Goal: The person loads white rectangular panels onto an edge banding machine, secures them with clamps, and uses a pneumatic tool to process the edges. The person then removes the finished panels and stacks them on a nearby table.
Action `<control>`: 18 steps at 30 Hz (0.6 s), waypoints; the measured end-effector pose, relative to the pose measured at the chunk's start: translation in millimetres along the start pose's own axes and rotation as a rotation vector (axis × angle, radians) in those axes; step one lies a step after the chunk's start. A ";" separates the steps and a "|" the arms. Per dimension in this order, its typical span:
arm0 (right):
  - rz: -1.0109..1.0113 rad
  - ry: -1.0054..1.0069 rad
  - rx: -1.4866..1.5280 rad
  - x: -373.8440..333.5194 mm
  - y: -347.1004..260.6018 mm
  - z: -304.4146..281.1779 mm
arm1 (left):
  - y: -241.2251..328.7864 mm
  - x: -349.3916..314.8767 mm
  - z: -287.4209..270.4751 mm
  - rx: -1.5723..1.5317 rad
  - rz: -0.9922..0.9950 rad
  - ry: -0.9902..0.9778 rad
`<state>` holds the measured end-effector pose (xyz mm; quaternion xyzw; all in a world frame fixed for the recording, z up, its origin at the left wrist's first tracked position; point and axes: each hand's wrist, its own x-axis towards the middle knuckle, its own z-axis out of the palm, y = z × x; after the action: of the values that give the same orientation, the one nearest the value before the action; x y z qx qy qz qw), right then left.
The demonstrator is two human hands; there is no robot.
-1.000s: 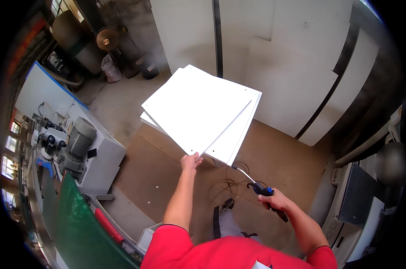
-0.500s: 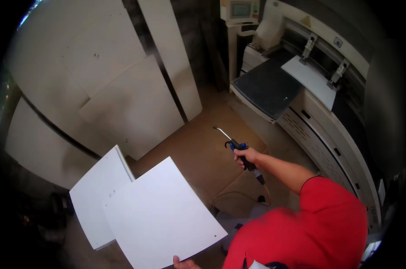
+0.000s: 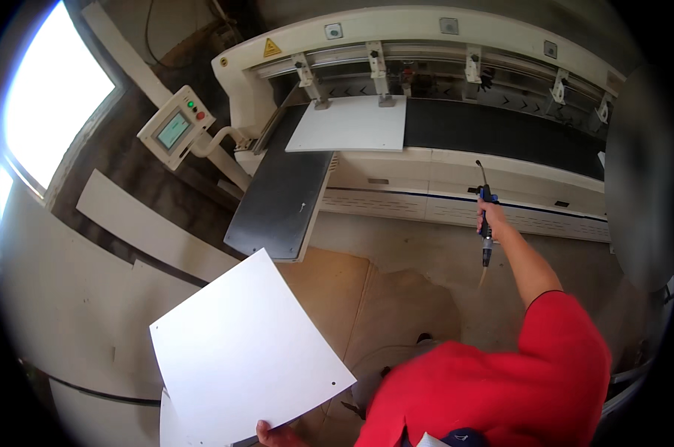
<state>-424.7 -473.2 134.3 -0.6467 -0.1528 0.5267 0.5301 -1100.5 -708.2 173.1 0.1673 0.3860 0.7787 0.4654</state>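
My left hand [image 3: 279, 434] grips the near edge of a white panel [image 3: 247, 350], thumb on top and fingers underneath. Small dark holes show near the panel's corners. In my right hand [image 3: 492, 216] is an air blow gun [image 3: 487, 197], black and blue with a thin bent metal nozzle pointing away from me. A hose hangs from its grip. Beyond, a second white panel [image 3: 352, 125] lies on the dark bed of a long machine, under two of its clamps [image 3: 381, 74]. Part of another white panel [image 3: 174, 421] shows below the held one.
The machine's dark side table [image 3: 281, 205] juts toward me. A control panel with a screen [image 3: 174, 130] stands at its left. Large pale boards [image 3: 68, 298] lean along the left, below a bright window [image 3: 54, 97]. A brown sheet [image 3: 329, 276] covers part of the floor.
The view has swung right toward the machine, bringing more of its bed and the window into sight. The white panel in my left hand now sits farther off the other white panels.
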 end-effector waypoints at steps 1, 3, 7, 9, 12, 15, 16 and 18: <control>-0.031 0.009 -0.002 1.7 -5.8 -33.6 | -15.4 8.6 25.4 0.001 -0.022 -0.070; 0.071 -0.145 -0.275 -34.8 -13.1 -58.9 | -56.4 22.5 111.5 0.019 -0.084 -0.155; 0.027 0.025 -0.170 -43.6 -30.6 -142.0 | -158.2 51.1 216.3 -0.028 -0.290 -0.347; 0.027 0.076 -0.243 -43.7 -34.2 -181.5 | -214.2 48.3 280.7 -0.006 -0.365 -0.419; 0.068 -0.005 -0.457 -54.0 -49.9 -215.8 | -297.8 39.7 358.3 0.032 -0.501 -0.404; 0.021 0.368 -0.058 -32.3 -74.6 -290.6 | -388.9 25.7 416.3 0.030 -0.625 -0.476; 0.000 0.426 -0.046 -27.9 -77.5 -319.0 | -416.3 11.1 445.7 0.026 -0.675 -0.497; 0.075 0.297 -0.225 -29.2 -102.8 -318.6 | -476.7 -6.5 482.8 0.023 -0.763 -0.489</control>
<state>-130.6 -622.2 199.3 -0.7779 -0.1067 0.4242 0.4512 -513.9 -370.6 124.8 0.1970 0.3073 0.4848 0.7948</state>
